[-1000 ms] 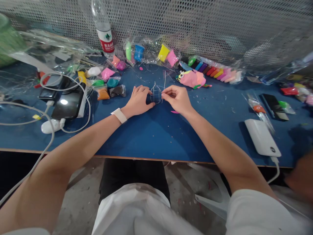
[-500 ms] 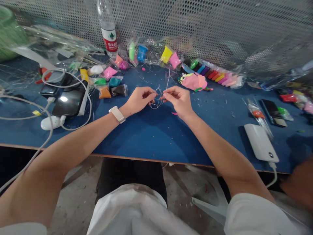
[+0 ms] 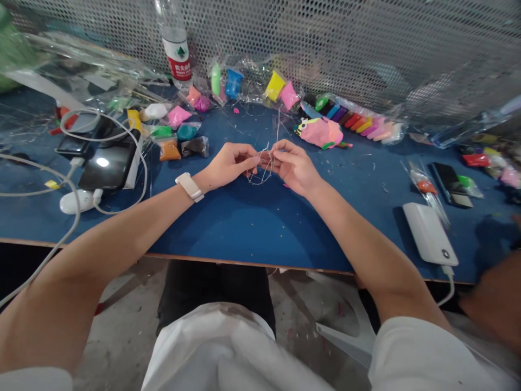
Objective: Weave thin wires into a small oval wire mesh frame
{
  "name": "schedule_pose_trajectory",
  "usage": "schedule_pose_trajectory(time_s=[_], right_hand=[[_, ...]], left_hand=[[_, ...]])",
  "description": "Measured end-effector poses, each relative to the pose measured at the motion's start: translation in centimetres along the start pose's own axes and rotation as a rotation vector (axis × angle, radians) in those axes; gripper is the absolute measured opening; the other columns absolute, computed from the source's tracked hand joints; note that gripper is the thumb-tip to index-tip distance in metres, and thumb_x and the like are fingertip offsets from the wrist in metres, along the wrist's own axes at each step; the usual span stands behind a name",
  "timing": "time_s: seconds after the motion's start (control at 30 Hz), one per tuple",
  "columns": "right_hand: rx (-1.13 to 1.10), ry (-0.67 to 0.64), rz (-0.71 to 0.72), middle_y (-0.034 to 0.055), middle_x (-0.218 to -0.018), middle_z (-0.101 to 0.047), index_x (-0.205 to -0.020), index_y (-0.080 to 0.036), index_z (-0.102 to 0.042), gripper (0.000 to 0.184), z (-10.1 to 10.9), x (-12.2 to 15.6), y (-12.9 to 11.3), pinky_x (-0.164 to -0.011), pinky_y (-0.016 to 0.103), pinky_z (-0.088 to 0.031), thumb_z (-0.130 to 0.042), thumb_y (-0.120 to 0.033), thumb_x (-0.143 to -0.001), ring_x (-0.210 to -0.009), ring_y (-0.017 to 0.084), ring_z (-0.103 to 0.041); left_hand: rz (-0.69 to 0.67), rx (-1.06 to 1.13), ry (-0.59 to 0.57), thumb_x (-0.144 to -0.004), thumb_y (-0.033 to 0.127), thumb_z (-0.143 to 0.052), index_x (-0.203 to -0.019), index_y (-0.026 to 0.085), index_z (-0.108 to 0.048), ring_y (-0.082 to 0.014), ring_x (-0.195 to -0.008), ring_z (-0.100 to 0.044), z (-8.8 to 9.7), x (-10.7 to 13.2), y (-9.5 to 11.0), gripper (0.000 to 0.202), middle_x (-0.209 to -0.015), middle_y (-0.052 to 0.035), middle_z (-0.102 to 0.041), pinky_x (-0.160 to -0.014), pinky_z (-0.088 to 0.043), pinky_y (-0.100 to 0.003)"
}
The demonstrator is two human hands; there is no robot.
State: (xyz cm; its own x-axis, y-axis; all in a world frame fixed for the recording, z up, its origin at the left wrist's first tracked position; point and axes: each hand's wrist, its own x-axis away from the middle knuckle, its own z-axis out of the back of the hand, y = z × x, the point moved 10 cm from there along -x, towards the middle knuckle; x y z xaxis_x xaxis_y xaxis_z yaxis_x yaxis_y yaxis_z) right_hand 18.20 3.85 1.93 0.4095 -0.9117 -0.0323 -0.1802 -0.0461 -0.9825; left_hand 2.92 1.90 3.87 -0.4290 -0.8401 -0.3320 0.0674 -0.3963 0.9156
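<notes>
While the left hand (image 3: 231, 164) has its thumb and forefinger closed on the left side of a thin wire frame (image 3: 264, 175), the right hand (image 3: 297, 168) pinches the same frame from the right, fingers together on the wire. The frame is between the two hands, just above the blue desk (image 3: 244, 228), its rounded bottom turned toward the person and one straight wire end standing up past the right fingertips. A pale wristband (image 3: 189, 187) circles the left wrist. Beyond the right hand lies a pink clay fish (image 3: 319, 133), with a row of coloured clay sticks (image 3: 358, 122) behind it. Near the left hand sit a black clay packet (image 3: 194, 147) and, touching it, an orange one (image 3: 169, 150). Farther back stands a water bottle (image 3: 177, 57) with a red-and-white label.
</notes>
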Motion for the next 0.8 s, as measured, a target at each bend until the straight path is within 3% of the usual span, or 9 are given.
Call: schedule_pose_trajectory(time_s=[0.13, 0.37, 0.53, 0.67, 0.8], right_hand=[[0.16, 0.122, 0.088, 0.0028, -0.116, -0.089, -0.092, -0.03, -0.063, 0.04, 1.3, 0.0, -1.2, -0.113, 0.052, -0.068, -0.092, -0.057, -0.091, -0.123, 0.029, -0.084], [0.37, 0.223, 0.241, 0.006, -0.133, -0.087, -0.102, -0.03, -0.07, 0.039, 2.0, 0.3, -3.2, -0.107, 0.049, -0.069, -0.084, -0.066, -0.099, -0.143, 0.032, -0.077], [0.415, 0.333, 0.331, 0.0069, -0.147, -0.081, -0.109, -0.03, -0.073, 0.034, 5.5, -0.5, -3.5, -0.117, 0.055, -0.065, -0.078, -0.064, -0.104, -0.157, 0.034, -0.067], [0.445, 0.335, 0.356, 0.0079, -0.158, -0.074, -0.102, -0.028, -0.075, 0.024, 8.6, -1.7, -2.8, -0.129, 0.063, -0.055, -0.085, -0.049, -0.097, -0.16, 0.035, -0.063], [0.791, 0.338, 0.43, 0.0118, -0.143, -0.079, -0.094, -0.029, -0.077, 0.014, 8.0, -1.0, -3.7, -0.139, 0.068, -0.04, -0.091, -0.031, -0.094, -0.159, 0.036, -0.059]], left_hand=[[0.085, -0.032, 0.023, -0.108, 0.029, -0.075, -0.089, 0.018, -0.075, -0.0107, -0.067, -0.07, 0.0, 0.1, -0.4, 0.022, -0.08, -0.0046, -0.079, -0.069, -0.06, -0.026], [0.132, -0.056, 0.059, -0.107, 0.021, -0.073, -0.088, 0.018, -0.076, -0.0124, -0.066, -0.07, 0.3, 0.1, -0.7, 0.019, -0.077, -0.0046, -0.078, -0.068, -0.061, -0.028], [0.157, -0.072, 0.084, -0.108, 0.024, -0.073, -0.087, 0.018, -0.075, -0.0131, -0.067, -0.071, 0.6, 0.2, -1.0, 0.021, -0.077, -0.0053, -0.078, -0.07, -0.064, -0.03], [0.15, -0.073, 0.102, -0.11, 0.032, -0.077, -0.093, 0.019, -0.072, -0.0131, -0.067, -0.071, 0.7, 0.1, -1.3, 0.022, -0.08, -0.0053, -0.077, -0.07, -0.066, -0.031], [0.152, -0.019, 0.229, -0.112, 0.033, -0.074, -0.101, 0.021, -0.066, -0.0126, -0.067, -0.073, 1.7, 0.0, -1.8, 0.018, -0.086, -0.004, -0.077, -0.071, -0.068, -0.031]])
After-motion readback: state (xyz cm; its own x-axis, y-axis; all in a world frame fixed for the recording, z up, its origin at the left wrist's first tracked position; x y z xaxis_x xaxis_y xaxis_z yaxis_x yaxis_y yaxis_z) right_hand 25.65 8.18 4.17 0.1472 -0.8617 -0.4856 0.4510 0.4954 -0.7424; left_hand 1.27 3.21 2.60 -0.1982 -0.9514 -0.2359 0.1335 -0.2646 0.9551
